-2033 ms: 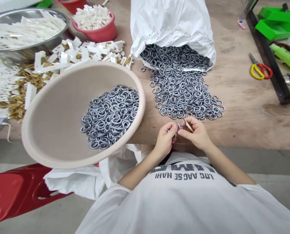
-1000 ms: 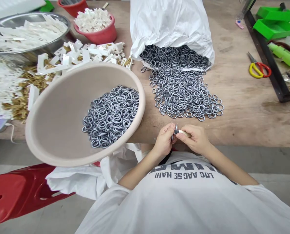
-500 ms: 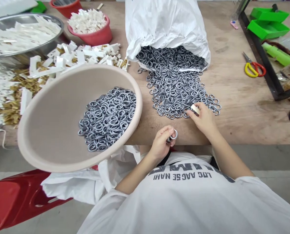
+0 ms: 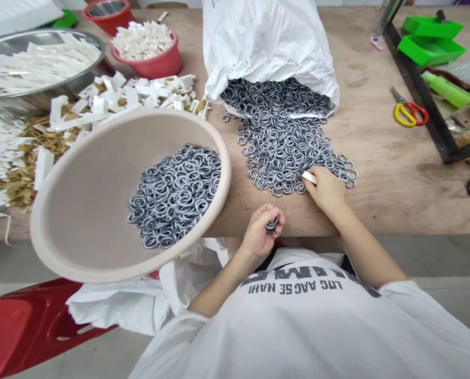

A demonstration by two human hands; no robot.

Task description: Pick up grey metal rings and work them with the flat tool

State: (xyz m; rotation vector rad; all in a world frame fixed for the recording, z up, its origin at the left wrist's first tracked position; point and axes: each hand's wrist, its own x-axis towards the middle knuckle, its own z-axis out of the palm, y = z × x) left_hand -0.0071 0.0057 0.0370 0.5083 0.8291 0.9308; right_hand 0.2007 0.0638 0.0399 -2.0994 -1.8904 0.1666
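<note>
My left hand [image 4: 256, 234] is closed around a few grey rings [image 4: 272, 224] above the table's front edge. Between the thumb and fingers of my right hand [image 4: 329, 190] is a short cream-coloured strip [image 4: 309, 177] with a dark tip; its exact kind I cannot make out. The tip is at the near edge of a spread pile of grey rings [image 4: 286, 142]. These rings spill from the mouth of a white sack [image 4: 270, 37]. To the left, a large beige basin [image 4: 80, 210] leans over the table edge and holds many more grey rings [image 4: 175, 195].
White plastic pieces [image 4: 100, 105] are heaped behind the basin, near a steel bowl [image 4: 77, 79] and a red bowl [image 4: 159, 67]. Scissors [image 4: 410, 113] lie at the right by a black metal frame [image 4: 420, 89] and green trays [image 4: 432, 50]. A red stool [image 4: 21, 326] stands lower left.
The ring that stuck out of my left hand now sits back within the curled fingers. My right hand has shifted slightly left, and the strip's dark tip now shows at the pile.
</note>
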